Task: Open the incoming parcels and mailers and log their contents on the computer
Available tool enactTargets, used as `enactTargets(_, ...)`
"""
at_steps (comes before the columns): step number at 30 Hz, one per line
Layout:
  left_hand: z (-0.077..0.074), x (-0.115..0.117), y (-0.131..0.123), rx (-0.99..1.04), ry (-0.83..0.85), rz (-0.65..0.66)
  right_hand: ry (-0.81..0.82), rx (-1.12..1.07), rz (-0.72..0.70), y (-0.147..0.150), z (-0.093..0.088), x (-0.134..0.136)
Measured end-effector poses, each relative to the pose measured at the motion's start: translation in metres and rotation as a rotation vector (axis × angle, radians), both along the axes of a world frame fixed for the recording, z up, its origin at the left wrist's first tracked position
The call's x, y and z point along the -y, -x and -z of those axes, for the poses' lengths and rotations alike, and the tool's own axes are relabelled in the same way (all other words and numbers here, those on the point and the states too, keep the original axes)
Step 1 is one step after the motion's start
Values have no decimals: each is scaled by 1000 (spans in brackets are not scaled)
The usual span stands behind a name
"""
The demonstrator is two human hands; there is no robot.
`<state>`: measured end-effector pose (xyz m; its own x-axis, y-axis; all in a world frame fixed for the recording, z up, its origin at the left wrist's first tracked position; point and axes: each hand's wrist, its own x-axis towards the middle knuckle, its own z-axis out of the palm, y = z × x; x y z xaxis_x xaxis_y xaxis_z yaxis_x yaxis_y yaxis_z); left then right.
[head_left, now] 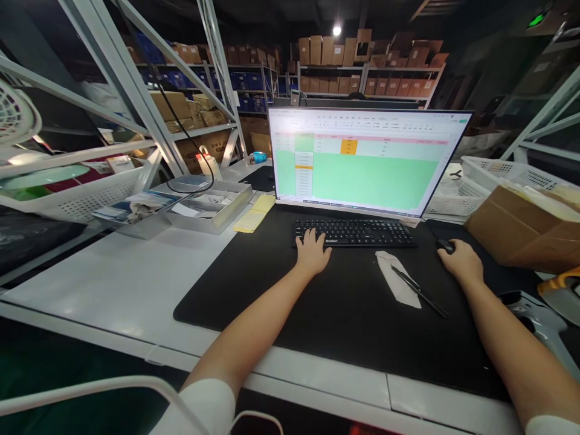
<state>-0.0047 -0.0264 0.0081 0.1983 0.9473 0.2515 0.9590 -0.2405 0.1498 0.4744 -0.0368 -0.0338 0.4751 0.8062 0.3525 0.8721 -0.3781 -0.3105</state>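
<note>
My left hand (pixel 312 252) rests with spread fingers on the left end of a black keyboard (pixel 362 231). Over at the right, my right hand (pixel 462 264) is curled over a black computer mouse (pixel 446 246), mostly covered by the fingers. Behind the keyboard stands a monitor (pixel 371 181) showing a spreadsheet with green, pink and orange cells. Between my forearms a white slip of paper (pixel 394 281) lies on the black desk mat (pixel 344 320), with a dark pen (pixel 426 296) lying partly across it.
Left of the mat are yellow notes (pixel 256 213), a grey tray (pixel 222 220) of small items and a white bottle (pixel 207 163). To the right stand a cardboard box (pixel 521 232), a white basket (pixel 462 202) and a grey handheld scanner (pixel 537 317). Metal frame posts (pixel 131 78) rise behind the desk.
</note>
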Motion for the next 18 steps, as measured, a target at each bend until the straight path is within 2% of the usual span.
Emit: enactTargets(18,-4,2,0,23,31,6,28,12,-27,6,-8,5)
